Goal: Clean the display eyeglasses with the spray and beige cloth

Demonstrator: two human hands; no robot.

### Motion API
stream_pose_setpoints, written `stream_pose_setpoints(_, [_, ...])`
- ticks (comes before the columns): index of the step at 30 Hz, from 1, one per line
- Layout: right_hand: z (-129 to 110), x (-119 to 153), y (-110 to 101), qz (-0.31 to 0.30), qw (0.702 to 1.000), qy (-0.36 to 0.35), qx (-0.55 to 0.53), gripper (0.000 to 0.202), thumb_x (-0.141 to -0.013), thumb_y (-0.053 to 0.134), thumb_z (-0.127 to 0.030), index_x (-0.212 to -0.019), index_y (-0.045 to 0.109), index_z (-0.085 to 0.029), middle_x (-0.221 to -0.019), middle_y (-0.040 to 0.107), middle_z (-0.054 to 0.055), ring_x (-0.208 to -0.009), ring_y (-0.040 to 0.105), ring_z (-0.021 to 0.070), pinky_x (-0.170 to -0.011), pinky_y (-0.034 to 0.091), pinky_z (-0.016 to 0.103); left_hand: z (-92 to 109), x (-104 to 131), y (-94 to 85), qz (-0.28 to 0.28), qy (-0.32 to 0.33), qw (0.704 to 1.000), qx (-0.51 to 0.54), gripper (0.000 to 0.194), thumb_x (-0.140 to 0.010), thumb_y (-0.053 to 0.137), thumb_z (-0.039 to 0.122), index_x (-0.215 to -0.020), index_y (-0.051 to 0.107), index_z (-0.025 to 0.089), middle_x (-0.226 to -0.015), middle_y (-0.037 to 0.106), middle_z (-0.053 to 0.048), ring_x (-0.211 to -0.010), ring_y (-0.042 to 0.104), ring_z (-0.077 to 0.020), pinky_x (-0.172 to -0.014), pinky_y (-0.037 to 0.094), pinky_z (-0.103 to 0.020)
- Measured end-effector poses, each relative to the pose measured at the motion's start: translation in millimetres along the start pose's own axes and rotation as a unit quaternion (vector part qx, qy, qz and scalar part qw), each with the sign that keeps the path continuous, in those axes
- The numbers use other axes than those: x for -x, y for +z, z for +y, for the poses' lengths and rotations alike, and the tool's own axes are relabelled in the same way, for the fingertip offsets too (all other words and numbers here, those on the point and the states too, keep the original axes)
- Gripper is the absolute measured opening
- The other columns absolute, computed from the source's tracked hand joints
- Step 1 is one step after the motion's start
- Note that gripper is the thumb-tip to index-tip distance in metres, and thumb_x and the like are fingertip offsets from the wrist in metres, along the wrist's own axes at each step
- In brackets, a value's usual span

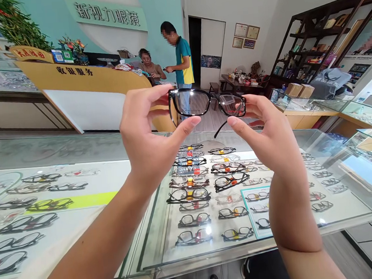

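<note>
Black-rimmed eyeglasses (193,103) are held up above the glass display case (170,261), lenses spread across the middle of the view. My left hand (149,121) is closed on their left side, fingers at the rim and temple, thumb below the left lens. On the other side, my right hand (265,127) pinches near the right lens, its thumb at the lower edge. One dark temple arm slants down below the right lens. Small red markings show on that lens. Beneath the hands, several eyeglasses (190,195) with coloured tags sit in rows.
More frames (28,223) fill the left case. Behind stands a yellow and white counter (90,108), with a seated person (151,67) and a standing person (182,58). Wooden shelves (319,34) and further glass cases (358,113) are at the right.
</note>
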State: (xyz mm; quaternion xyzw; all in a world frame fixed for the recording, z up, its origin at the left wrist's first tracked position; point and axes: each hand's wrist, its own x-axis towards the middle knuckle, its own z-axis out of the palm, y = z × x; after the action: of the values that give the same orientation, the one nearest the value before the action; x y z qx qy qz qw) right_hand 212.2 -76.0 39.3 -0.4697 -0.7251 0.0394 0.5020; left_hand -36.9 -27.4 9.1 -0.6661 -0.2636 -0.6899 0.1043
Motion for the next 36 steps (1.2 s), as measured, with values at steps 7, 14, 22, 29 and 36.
stream_pose_setpoints(7, [0,0,0,-0.011,1.0,0.017,0.002,0.061,-0.097,0.074,-0.063,-0.146,0.063,-0.028,-0.139,0.079,0.012,-0.126,0.076,0.0363,-0.104,0.064,0.061,1,-2,0.3,0.01,0.048,0.998,-0.031,0.066,-0.088,0.089,0.062,-0.141,0.071,0.026,-0.122,0.07,-0.007,-0.112,0.071,-0.0253,-0.086,0.068,-0.044])
stream_pose_setpoints(14, [7,-2,9,0.024,0.999,-0.035,0.012,0.058,-0.098,0.076,-0.053,-0.149,0.055,-0.034,-0.145,0.073,0.011,-0.124,0.076,0.0346,-0.101,0.066,0.059,-9,-4,1.1,0.018,0.075,0.997,-0.001,0.086,-0.078,0.092,0.073,-0.151,0.068,0.034,-0.131,0.065,-0.009,-0.123,0.069,-0.0303,-0.097,0.069,-0.051])
stream_pose_setpoints(22, [7,-4,20,0.074,0.994,-0.072,0.034,0.059,-0.1,0.074,-0.054,-0.15,0.047,-0.039,-0.155,0.064,0.013,-0.128,0.073,0.0393,-0.1,0.065,0.066,-23,-5,4.0,0.023,0.121,0.992,-0.003,0.1,-0.075,0.092,0.078,-0.159,0.061,0.035,-0.14,0.063,-0.011,-0.127,0.067,-0.0358,-0.092,0.068,-0.054])
stream_pose_setpoints(29, [14,-7,19,0.054,0.995,-0.077,0.022,0.061,-0.099,0.077,-0.054,-0.15,0.046,-0.039,-0.151,0.068,0.012,-0.126,0.074,0.0386,-0.093,0.068,0.063,-3,-4,-1.5,0.005,0.061,0.998,0.011,0.084,-0.08,0.092,0.07,-0.154,0.061,0.047,-0.145,0.061,-0.006,-0.142,0.057,-0.0375,-0.108,0.062,-0.057])
stream_pose_setpoints(36, [6,-4,28,0.097,0.991,-0.089,0.016,0.064,-0.103,0.068,-0.053,-0.16,0.039,-0.041,-0.162,0.056,0.014,-0.145,0.062,0.0427,-0.109,0.061,0.071,-32,2,13.3,0.012,0.03,0.997,0.07,0.088,-0.082,0.087,0.075,-0.156,0.057,0.038,-0.15,0.062,-0.011,-0.137,0.066,-0.0368,-0.097,0.067,-0.051])
